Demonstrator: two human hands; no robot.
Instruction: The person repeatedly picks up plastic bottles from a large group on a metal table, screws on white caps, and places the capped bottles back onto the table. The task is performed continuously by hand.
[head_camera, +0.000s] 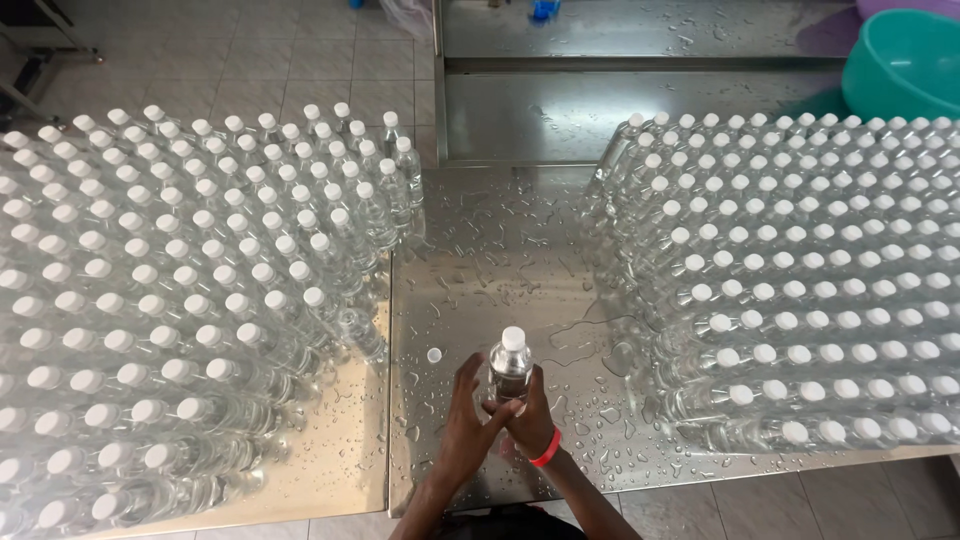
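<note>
Head view: a small clear bottle (510, 372) with white cap is held upright on the wet steel table (500, 250), near centre. Left hand (466, 420) and right hand (530, 415) are wrapped shut around its base. A loose white cap (434, 354) lies just left. Capped bottles are massed on the left (180, 300) and right (800, 270). A teal basin (905, 62) is seen far right.

Clear bottle (510, 375) with white cap, red wristband (546, 452), teal basin (905, 62), silvery wet table (500, 240), pale tiled floor (250, 60)
</note>
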